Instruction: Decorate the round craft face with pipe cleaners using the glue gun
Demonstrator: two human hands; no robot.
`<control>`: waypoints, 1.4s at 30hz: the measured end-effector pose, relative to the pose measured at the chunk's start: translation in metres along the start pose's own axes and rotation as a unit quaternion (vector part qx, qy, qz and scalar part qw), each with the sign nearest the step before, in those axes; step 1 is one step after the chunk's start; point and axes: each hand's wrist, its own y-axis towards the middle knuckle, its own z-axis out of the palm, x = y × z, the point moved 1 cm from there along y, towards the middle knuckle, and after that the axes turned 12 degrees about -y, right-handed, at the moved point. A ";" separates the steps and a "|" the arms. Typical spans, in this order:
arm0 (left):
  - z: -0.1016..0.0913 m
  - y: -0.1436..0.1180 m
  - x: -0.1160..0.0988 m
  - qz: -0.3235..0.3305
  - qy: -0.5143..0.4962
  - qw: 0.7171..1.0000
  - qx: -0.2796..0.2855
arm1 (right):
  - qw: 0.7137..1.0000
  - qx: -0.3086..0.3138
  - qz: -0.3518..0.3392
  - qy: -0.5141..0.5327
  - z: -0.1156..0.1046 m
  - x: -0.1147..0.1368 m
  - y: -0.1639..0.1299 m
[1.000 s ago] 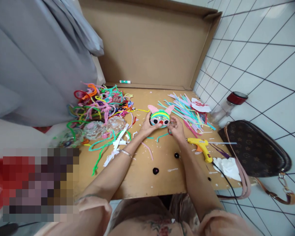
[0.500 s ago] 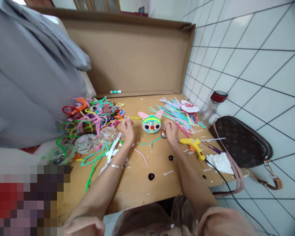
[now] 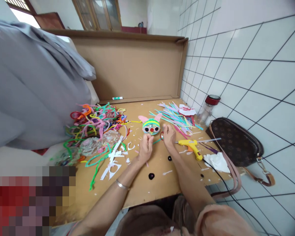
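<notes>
A small animal head (image 3: 151, 127) with pink ears, green and yellow bands, black eyes and a red nose sits on the table. My left hand (image 3: 146, 149) is closed just in front of it, and whatever its fingers may hold is hidden. To the right of the head my right hand (image 3: 169, 136) is also closed, its contents hidden. Against its left side shows a red loop (image 3: 161, 135), like a scissors handle; I cannot tell whether the hand grips it. Two dark round pieces lie nearer me, a smaller one (image 3: 169, 158) and a larger one (image 3: 151, 176).
Tangled pipe cleaners (image 3: 100, 119) and white paper scraps (image 3: 115, 152) lie left. Colored strips (image 3: 174, 114), a yellow glue gun (image 3: 190, 144) with cord, crumpled tissue (image 3: 216, 162), a jar (image 3: 206, 109) and a brown bag (image 3: 236, 141) are right. A cardboard wall (image 3: 137, 68) stands behind.
My left hand has moved right, from beside the pipe cleaner pile to in front of the animal head. My right hand stays in about the same place. The view has tilted up slightly.
</notes>
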 end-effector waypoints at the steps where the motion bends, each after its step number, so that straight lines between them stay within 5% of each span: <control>1: 0.001 -0.002 0.003 -0.001 0.005 1.000 0.018 | 1.000 0.000 -0.009 -0.005 0.000 0.001 -0.002; 14: 0.003 -0.011 0.009 0.011 0.013 0.996 0.090 | 0.997 -0.075 -0.034 -0.006 -0.003 0.002 -0.006; 26: 0.002 -0.010 0.015 0.072 0.050 0.991 0.097 | 0.996 0.004 -0.044 0.081 0.001 0.001 -0.008; 31: -0.001 -0.008 0.012 0.053 0.035 0.997 0.054 | 0.997 0.012 -0.043 0.061 -0.002 0.002 -0.009; 37: -0.008 0.005 0.023 0.039 0.001 0.994 -0.103 | 0.997 -0.006 -0.026 0.075 0.001 0.000 -0.007; 42: -0.012 0.012 0.045 -0.075 -0.055 0.992 -0.082 | 0.997 -0.031 -0.041 0.051 0.005 -0.004 -0.004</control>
